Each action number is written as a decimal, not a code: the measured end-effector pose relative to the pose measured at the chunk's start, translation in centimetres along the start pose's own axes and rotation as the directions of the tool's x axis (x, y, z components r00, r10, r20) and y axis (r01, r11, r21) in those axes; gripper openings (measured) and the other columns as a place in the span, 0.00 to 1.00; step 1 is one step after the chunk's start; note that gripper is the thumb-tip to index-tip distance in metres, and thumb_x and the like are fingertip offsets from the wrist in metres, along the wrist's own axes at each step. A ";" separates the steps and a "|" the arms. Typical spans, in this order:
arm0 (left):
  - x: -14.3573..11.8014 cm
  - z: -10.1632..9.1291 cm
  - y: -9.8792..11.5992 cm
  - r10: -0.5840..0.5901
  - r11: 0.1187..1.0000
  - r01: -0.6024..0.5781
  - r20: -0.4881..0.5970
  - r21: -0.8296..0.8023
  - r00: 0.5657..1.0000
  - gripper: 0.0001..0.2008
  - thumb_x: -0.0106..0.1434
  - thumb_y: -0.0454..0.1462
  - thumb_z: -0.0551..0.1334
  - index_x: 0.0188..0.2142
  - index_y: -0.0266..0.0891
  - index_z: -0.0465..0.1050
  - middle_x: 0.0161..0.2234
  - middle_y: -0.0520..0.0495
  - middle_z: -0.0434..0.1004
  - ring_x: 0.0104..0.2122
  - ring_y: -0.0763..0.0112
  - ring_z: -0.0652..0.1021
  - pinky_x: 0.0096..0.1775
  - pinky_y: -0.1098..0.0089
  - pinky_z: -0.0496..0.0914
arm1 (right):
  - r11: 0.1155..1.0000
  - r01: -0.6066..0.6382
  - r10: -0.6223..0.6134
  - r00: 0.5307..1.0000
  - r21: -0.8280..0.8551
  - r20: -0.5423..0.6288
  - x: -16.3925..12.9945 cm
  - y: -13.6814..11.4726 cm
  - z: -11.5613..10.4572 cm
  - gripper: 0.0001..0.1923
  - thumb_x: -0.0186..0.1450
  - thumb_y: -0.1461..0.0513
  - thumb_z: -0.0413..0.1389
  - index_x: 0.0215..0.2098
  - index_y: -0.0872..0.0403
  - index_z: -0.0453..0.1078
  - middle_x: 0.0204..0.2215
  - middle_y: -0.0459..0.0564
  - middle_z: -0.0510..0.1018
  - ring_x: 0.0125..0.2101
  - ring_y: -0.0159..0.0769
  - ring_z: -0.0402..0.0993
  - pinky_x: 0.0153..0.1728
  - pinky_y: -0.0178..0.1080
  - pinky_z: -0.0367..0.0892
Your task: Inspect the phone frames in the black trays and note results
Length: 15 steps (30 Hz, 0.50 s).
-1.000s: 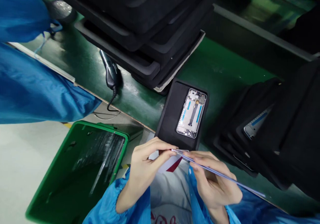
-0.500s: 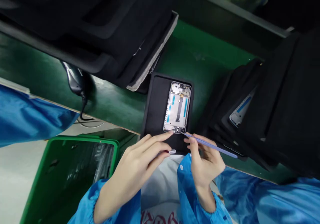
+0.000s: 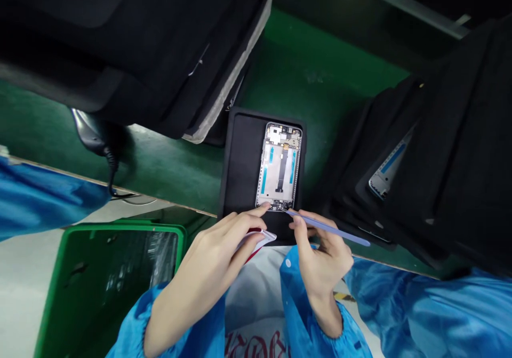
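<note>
Lying in the black tray (image 3: 242,174), the opened phone (image 3: 273,172) is sitting at one o'clock from the left hand (image 3: 218,254) and eleven from the right hand (image 3: 325,254). The right hand is pinching a purple tool (image 3: 335,230), its tip reaching the phone's six o'clock edge; whether this tip is gripping anything, I cannot tell. The left hand is pinching a white-and-red sheet (image 3: 267,235), its index fingertip (image 3: 263,207) resting near the seven o'clock corner.

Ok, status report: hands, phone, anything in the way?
Left hand pinching dotted white piece, fingertip at near end of opened phone. Right hand holding slim lavender tool, tip there too. Phone lying in black tray; no obstruction seen.
</note>
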<state>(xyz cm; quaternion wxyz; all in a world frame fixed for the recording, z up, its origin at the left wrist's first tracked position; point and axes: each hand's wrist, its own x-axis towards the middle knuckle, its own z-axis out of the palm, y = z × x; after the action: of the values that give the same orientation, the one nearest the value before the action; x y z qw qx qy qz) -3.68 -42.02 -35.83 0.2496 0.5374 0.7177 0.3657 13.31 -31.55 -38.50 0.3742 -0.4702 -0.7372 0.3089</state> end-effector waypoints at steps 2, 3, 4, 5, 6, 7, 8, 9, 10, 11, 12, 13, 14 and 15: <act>0.0 0.0 0.0 -0.005 1.000 0.005 0.001 -0.007 1.000 0.10 0.84 0.38 0.57 0.47 0.48 0.77 0.59 0.48 0.90 0.54 0.59 0.91 0.46 0.69 0.84 | 1.000 0.006 -0.006 1.000 0.001 -0.002 0.0 0.0 0.0 0.04 0.74 0.66 0.67 0.41 0.51 0.86 0.36 0.47 0.92 0.21 0.32 0.83 0.22 0.33 0.78; 0.0 0.0 -0.1 -0.007 1.000 0.007 0.001 -0.013 1.000 0.09 0.84 0.38 0.57 0.48 0.48 0.77 0.59 0.48 0.90 0.54 0.59 0.91 0.47 0.69 0.84 | 1.000 0.008 -0.008 1.000 0.001 0.000 0.0 -0.1 0.0 0.04 0.74 0.66 0.68 0.42 0.51 0.86 0.35 0.47 0.92 0.22 0.31 0.83 0.22 0.33 0.78; 0.0 0.0 -0.1 -0.008 1.000 0.008 0.002 -0.019 1.000 0.09 0.84 0.38 0.57 0.48 0.48 0.77 0.60 0.48 0.90 0.54 0.59 0.91 0.47 0.69 0.84 | 1.000 0.008 -0.008 1.000 0.000 0.002 0.0 -0.1 0.0 0.04 0.74 0.66 0.68 0.42 0.51 0.86 0.35 0.47 0.92 0.22 0.31 0.84 0.23 0.33 0.79; -0.1 0.0 -0.1 -0.007 1.000 0.007 0.002 -0.024 1.000 0.09 0.84 0.37 0.57 0.48 0.48 0.77 0.60 0.48 0.90 0.55 0.59 0.90 0.48 0.69 0.83 | 1.000 0.008 -0.007 1.000 -0.001 0.004 0.0 -0.1 0.0 0.04 0.74 0.66 0.68 0.42 0.51 0.85 0.35 0.47 0.92 0.22 0.32 0.84 0.23 0.33 0.79; -0.1 0.0 -0.1 -0.005 1.000 0.005 0.002 -0.027 1.000 0.09 0.84 0.37 0.57 0.48 0.48 0.77 0.60 0.48 0.90 0.55 0.59 0.90 0.48 0.69 0.83 | 1.000 0.007 -0.007 1.000 -0.004 0.008 0.0 -0.1 0.0 0.04 0.74 0.65 0.68 0.42 0.51 0.85 0.35 0.47 0.92 0.22 0.32 0.84 0.23 0.33 0.79; -0.1 0.0 -0.1 -0.002 1.000 0.002 0.002 -0.026 1.000 0.09 0.84 0.37 0.57 0.48 0.48 0.77 0.60 0.48 0.90 0.55 0.60 0.90 0.48 0.69 0.83 | 1.000 0.007 -0.007 1.000 -0.006 0.012 0.0 -0.2 0.0 0.04 0.74 0.65 0.68 0.42 0.52 0.85 0.35 0.47 0.92 0.22 0.32 0.83 0.23 0.33 0.79; -0.1 0.0 -0.1 0.001 1.000 -0.001 0.002 -0.023 1.000 0.09 0.84 0.37 0.57 0.48 0.48 0.76 0.59 0.48 0.90 0.55 0.60 0.90 0.48 0.69 0.83 | 1.000 0.007 -0.007 1.000 -0.008 0.013 0.0 -0.2 0.0 0.03 0.74 0.65 0.68 0.41 0.52 0.85 0.35 0.47 0.91 0.21 0.31 0.83 0.22 0.32 0.79; -0.1 0.0 -0.1 0.002 1.000 -0.002 0.002 -0.019 1.000 0.09 0.84 0.37 0.57 0.48 0.48 0.76 0.59 0.47 0.90 0.55 0.59 0.90 0.48 0.69 0.83 | 1.000 0.009 -0.009 1.000 -0.008 0.012 0.1 -0.2 -0.1 0.03 0.74 0.65 0.68 0.41 0.52 0.85 0.34 0.47 0.91 0.21 0.31 0.83 0.22 0.32 0.78; -0.1 0.0 -0.1 0.004 1.000 -0.004 0.001 -0.016 1.000 0.09 0.84 0.37 0.57 0.48 0.48 0.76 0.59 0.47 0.90 0.55 0.59 0.90 0.48 0.69 0.83 | 1.000 0.012 -0.012 1.000 -0.008 0.012 0.1 -0.2 -0.1 0.03 0.74 0.65 0.68 0.41 0.52 0.85 0.34 0.47 0.91 0.21 0.31 0.83 0.22 0.32 0.78; -0.1 0.0 -0.1 0.003 1.000 -0.003 0.002 -0.016 1.000 0.09 0.84 0.37 0.57 0.48 0.48 0.77 0.59 0.47 0.90 0.55 0.59 0.90 0.48 0.69 0.84 | 1.000 0.015 -0.015 1.000 -0.007 0.014 0.1 -0.2 0.0 0.03 0.74 0.65 0.68 0.41 0.53 0.85 0.34 0.47 0.91 0.21 0.31 0.83 0.22 0.32 0.79; -0.1 0.0 -0.1 0.001 1.000 -0.001 0.004 -0.017 1.000 0.10 0.84 0.37 0.57 0.48 0.47 0.77 0.58 0.46 0.90 0.56 0.58 0.90 0.48 0.68 0.84 | 1.000 0.017 -0.017 1.000 -0.008 0.015 0.2 -0.2 0.0 0.03 0.74 0.65 0.68 0.41 0.53 0.85 0.34 0.48 0.91 0.21 0.31 0.83 0.22 0.32 0.79; 0.0 0.0 -0.1 -0.003 1.000 0.003 0.009 -0.019 1.000 0.10 0.84 0.37 0.56 0.48 0.47 0.77 0.58 0.46 0.90 0.56 0.58 0.90 0.48 0.68 0.84 | 1.000 0.019 -0.019 1.000 -0.011 0.018 0.2 -0.2 0.0 0.03 0.74 0.65 0.68 0.41 0.53 0.84 0.34 0.48 0.91 0.21 0.32 0.83 0.21 0.32 0.79; 0.0 0.0 -0.1 -0.007 1.000 0.007 0.016 -0.019 1.000 0.10 0.84 0.37 0.56 0.48 0.47 0.77 0.58 0.45 0.90 0.56 0.57 0.90 0.48 0.67 0.84 | 1.000 0.022 -0.021 1.000 -0.018 0.023 0.2 -0.3 0.0 0.03 0.74 0.66 0.68 0.41 0.53 0.84 0.34 0.48 0.91 0.21 0.32 0.84 0.21 0.32 0.79; 0.0 0.0 -0.1 -0.010 1.000 0.010 0.023 -0.019 1.000 0.11 0.84 0.38 0.56 0.47 0.47 0.78 0.58 0.45 0.90 0.56 0.56 0.90 0.48 0.67 0.84 | 0.999 0.029 -0.028 0.999 -0.025 0.026 0.3 -0.3 0.0 0.03 0.74 0.66 0.67 0.41 0.53 0.84 0.34 0.48 0.91 0.21 0.32 0.84 0.21 0.32 0.79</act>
<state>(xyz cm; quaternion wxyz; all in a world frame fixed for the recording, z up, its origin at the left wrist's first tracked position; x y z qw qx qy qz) -3.76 -42.09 -35.91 0.2647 0.5355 0.7141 0.3651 13.10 -31.42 -38.19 0.3630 -0.4605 -0.7524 0.3001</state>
